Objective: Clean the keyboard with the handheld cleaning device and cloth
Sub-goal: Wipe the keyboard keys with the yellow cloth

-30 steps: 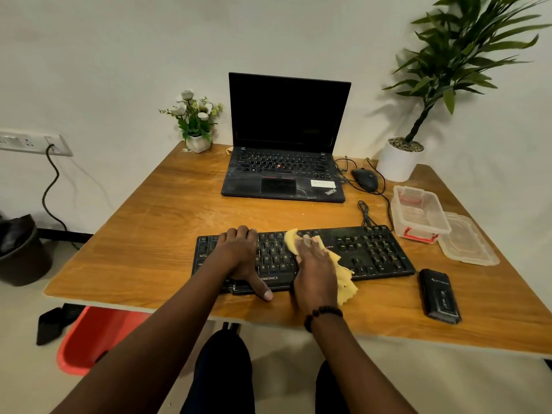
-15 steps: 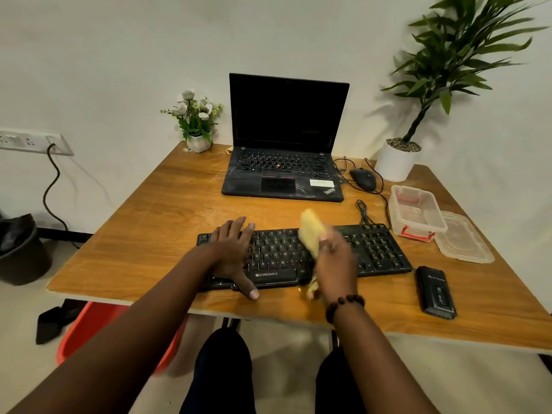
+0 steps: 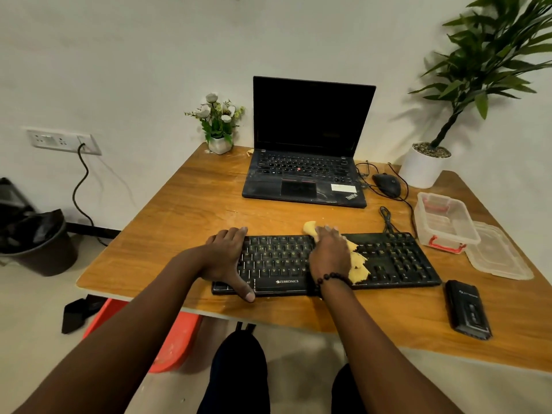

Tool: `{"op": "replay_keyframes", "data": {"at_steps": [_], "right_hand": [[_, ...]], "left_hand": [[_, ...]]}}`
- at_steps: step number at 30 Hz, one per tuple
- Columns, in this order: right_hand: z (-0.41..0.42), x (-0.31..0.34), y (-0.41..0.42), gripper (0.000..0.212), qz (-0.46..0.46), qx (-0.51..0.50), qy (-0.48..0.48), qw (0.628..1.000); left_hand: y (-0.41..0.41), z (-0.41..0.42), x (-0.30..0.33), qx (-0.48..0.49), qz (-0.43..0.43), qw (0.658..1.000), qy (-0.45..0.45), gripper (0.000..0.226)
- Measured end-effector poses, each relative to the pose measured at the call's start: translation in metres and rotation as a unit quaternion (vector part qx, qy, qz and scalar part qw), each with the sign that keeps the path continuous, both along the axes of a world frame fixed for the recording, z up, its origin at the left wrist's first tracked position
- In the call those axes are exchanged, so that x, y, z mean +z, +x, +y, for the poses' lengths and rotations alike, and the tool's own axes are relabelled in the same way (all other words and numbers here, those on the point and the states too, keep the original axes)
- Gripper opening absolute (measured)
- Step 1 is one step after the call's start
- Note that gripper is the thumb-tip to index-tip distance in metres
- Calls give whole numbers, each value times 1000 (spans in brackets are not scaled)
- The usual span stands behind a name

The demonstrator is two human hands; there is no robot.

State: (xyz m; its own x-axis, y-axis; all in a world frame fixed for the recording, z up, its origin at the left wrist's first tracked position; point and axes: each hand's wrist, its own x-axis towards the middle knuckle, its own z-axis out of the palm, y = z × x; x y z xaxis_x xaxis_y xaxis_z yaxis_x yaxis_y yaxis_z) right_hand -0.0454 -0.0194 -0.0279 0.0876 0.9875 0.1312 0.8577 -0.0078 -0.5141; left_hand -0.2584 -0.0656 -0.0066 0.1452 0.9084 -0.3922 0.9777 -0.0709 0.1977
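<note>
A black keyboard (image 3: 394,261) lies near the front edge of the wooden desk (image 3: 185,216). My left hand (image 3: 227,258) rests flat over its left end, thumb hooked on the front edge. My right hand (image 3: 330,253) presses a yellow cloth (image 3: 357,265) onto the middle keys; the cloth sticks out past the fingers at the keyboard's far edge and beside the wrist. A black handheld cleaning device (image 3: 467,309) lies on the desk to the right of the keyboard, untouched.
An open black laptop (image 3: 307,150) stands behind the keyboard, with a mouse (image 3: 386,185) and cables to its right. A clear plastic box (image 3: 445,222) and its lid (image 3: 498,252) sit at the right. A flower pot (image 3: 219,130) and a large potted plant (image 3: 424,165) stand at the back.
My right hand lifted the cloth off the keys half a second ago, then brought it down flat on the middle of the keyboard, further back. My left hand stayed on the left end.
</note>
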Motion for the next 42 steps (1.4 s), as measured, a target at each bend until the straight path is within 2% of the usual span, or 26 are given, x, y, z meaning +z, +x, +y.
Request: {"op": "replay_keyframes", "data": {"at_steps": [7,11,14,16,19,20,23,26,29,32,36,42], "right_hand": [[-50,-10,-30,66,-54,200,38,978],[-94,-33,-24,55,-58,277,151,947],[-107,-38,-6,63,-24,344,130,929],[-106,-19,0,54,86,301,86,946],[-75,18,8,40,275,112,-5,955],[-58,23,13,38,294,45,-8,955],[-19,30,21,36,233,-55,24,971],[0,12,13,37,132,-59,-19,989],[1,-2,-14,45,62,2,-22,998],[-10,-3,-44,49,73,72,-30,994],[-36,-10,-64,55,18,165,1,986],[-83,-24,-68,55,45,249,59,966]], "left_hand": [[-3,7,8,-24,31,999,-11,150],[-9,9,3,-29,28,999,-24,151],[-10,8,-3,-27,5,1000,-14,150],[-13,3,-7,-19,-23,1000,-5,149],[-19,-5,-13,-17,-65,998,16,155],[-23,-8,-14,-17,-71,997,14,156],[-42,-19,-18,-5,-93,996,5,157],[-50,-29,-24,12,-139,990,32,154],[-47,-29,-30,12,-150,987,55,154],[-49,-24,-32,8,-136,990,47,158],[-48,-21,-35,11,-125,991,44,162],[-51,-17,-34,11,-126,991,49,161]]}}
